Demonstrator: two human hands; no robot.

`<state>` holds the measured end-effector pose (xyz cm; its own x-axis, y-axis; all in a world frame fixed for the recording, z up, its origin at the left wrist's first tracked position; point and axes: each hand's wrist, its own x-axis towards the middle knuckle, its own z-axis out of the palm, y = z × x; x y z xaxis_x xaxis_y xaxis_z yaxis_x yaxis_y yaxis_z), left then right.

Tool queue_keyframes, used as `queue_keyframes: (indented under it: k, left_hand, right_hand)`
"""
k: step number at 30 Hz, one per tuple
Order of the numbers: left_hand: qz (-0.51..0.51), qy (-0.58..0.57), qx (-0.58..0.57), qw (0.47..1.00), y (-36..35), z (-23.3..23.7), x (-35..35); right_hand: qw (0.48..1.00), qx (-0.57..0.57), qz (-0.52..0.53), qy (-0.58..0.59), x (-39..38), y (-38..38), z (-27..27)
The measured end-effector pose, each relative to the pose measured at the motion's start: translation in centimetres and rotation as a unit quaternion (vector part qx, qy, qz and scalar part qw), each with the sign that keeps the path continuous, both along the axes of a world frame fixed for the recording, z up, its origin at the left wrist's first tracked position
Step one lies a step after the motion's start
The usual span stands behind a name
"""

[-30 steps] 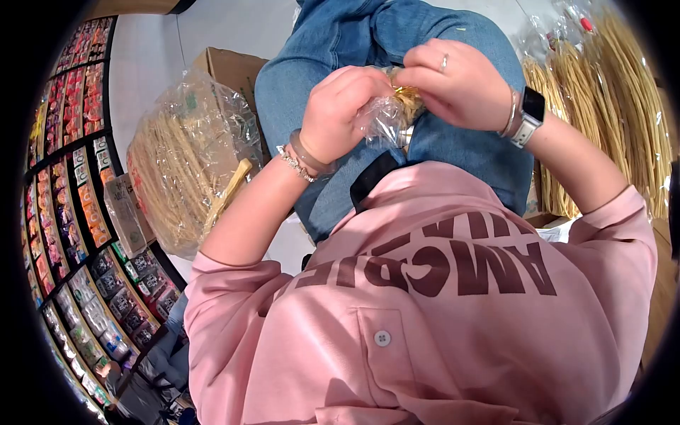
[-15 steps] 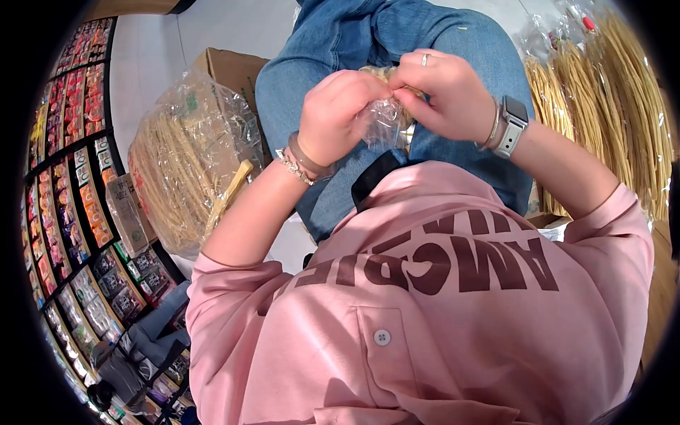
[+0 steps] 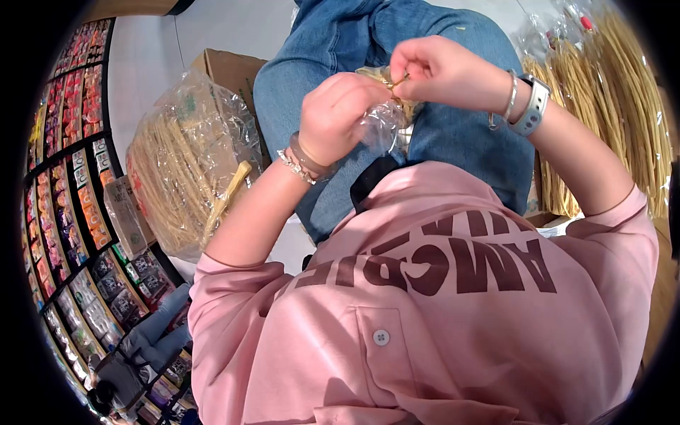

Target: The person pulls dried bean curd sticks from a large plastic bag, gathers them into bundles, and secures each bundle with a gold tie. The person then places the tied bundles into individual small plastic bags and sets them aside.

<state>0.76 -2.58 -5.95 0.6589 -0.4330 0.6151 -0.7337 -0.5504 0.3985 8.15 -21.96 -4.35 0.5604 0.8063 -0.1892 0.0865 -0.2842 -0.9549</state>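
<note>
Over my lap, my left hand (image 3: 341,106) is closed in a pinch around the gathered neck of a clear plastic bag (image 3: 382,129). The loose, crumpled end of the bag spreads toward my body. Part of its yellowish contents shows behind and below my fingers; most is hidden. My right hand (image 3: 432,71) pinches a thin gold twist tie (image 3: 401,81) between thumb and fingers. The tie runs from the bag's neck, beside my left fingertips, up to my right fingers.
A large clear bag of long pale-yellow dried sticks (image 3: 188,163) leans by a cardboard box (image 3: 230,74) on the left. More bagged sticks (image 3: 616,113) stand on the right. Shelves of packaged goods (image 3: 78,184) line the far left, with another person (image 3: 120,375) near them.
My right hand has moved up and to the right, away from my left fingers, drawing the gold tie into view. My left hand stays at the bag's neck.
</note>
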Motion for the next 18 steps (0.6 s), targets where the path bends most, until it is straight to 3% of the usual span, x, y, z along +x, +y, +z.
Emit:
queue_keyframes:
  k: [1,3,5,10,13,18]
  left_hand:
    - [0.003,0.009,-0.008,1.000,0.3,-0.2,0.1]
    - [0.008,0.023,-0.016,1.000,0.8,-0.3,0.1]
    - [0.007,0.033,-0.016,0.999,1.0,-0.3,0.0]
    - [0.004,0.036,-0.018,0.999,0.9,-0.4,0.0]
    - [0.006,0.038,-0.014,0.999,0.9,-0.3,0.0]
    - [0.011,0.041,-0.028,0.999,0.8,-0.4,0.0]
  right_hand:
    - [0.989,0.027,-0.022,-0.145,-0.2,-0.2,0.0]
    - [0.901,0.081,-0.064,-0.421,-0.9,-0.7,-0.1]
    - [0.833,0.091,-0.035,-0.545,-0.9,-0.9,-1.2]
    - [0.723,0.159,-0.015,-0.672,-0.5,-0.8,-2.6]
    - [0.693,0.176,-0.032,-0.698,0.0,-0.2,-2.8]
    - [0.691,0.176,-0.030,-0.700,0.2,0.2,-2.6]
